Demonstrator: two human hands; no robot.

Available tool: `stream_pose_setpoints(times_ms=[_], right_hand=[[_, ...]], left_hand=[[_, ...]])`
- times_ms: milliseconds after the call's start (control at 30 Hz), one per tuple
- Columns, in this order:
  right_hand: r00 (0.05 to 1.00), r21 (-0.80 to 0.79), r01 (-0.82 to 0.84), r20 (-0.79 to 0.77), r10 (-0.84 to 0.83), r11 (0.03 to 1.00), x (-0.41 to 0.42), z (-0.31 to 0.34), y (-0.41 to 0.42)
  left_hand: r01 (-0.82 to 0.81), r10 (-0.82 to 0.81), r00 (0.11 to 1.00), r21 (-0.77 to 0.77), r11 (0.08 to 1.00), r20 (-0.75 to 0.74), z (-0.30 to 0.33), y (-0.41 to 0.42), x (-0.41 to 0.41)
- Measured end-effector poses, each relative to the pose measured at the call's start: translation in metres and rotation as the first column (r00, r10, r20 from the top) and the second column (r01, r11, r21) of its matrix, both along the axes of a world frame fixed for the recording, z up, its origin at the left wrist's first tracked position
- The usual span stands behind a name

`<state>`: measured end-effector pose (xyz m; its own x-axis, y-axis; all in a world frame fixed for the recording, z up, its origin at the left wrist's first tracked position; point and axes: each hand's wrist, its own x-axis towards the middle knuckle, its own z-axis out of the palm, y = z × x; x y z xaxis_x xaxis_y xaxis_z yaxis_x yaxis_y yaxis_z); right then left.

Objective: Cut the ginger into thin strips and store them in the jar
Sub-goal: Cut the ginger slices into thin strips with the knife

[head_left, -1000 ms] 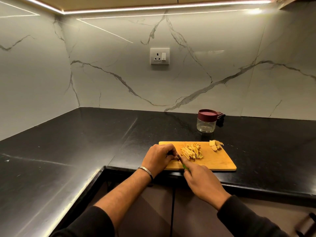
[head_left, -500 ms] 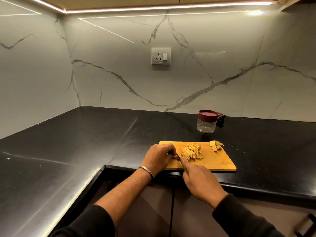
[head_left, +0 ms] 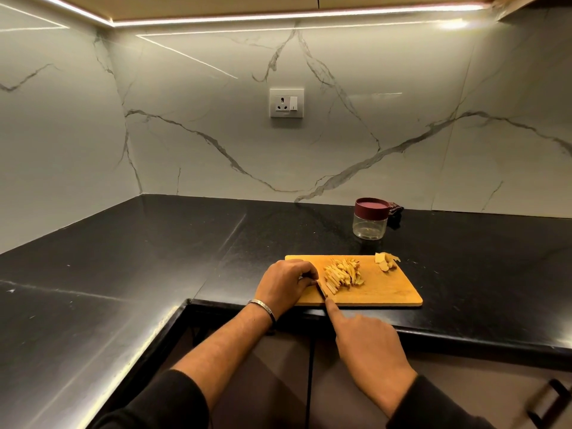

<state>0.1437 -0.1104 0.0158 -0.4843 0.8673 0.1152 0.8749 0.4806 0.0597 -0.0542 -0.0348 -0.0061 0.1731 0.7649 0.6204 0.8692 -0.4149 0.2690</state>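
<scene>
The right hand point(head_left: 368, 342), forefinger extended along a small dark-bladed knife point(head_left: 322, 287), is slicing pale-yellow ginger strips point(head_left: 342, 275) on the wooden board point(head_left: 387, 292); the left hand point(head_left: 286, 281), fingers curled, is steadying the piece. Likely next: opening the maroon-lidded clear jar point(head_left: 370, 218).

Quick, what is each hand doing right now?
Left hand: fingers curled on the cutting board; what they hold is hidden.
Right hand: grips the knife, index finger along it.

- Warm, dim kitchen light comes from an LED strip point(head_left: 278, 17) under the upper cabinets.
- The strip mirrors as bright streaks on the marble backsplash point(head_left: 402, 119).
- The black countertop point(head_left: 123, 274) shows soft sheen along its front edge.
- The space below the counter lies in shadow.
- Wide-angle distortion bends lines near the edges.
- Focus is fairly sharp; fine detail looks soft.
</scene>
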Motion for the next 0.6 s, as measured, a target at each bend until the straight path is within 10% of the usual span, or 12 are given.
stream_pose_setpoints(times_ms=[600], right_hand=[[1.000,-0.040,0.024,0.013,-0.023,0.999,0.0035,0.0003,0.0027]], left_hand=[[0.046,-0.049,0.991,-0.026,0.999,-0.127,-0.0011,0.0044,-0.0028]])
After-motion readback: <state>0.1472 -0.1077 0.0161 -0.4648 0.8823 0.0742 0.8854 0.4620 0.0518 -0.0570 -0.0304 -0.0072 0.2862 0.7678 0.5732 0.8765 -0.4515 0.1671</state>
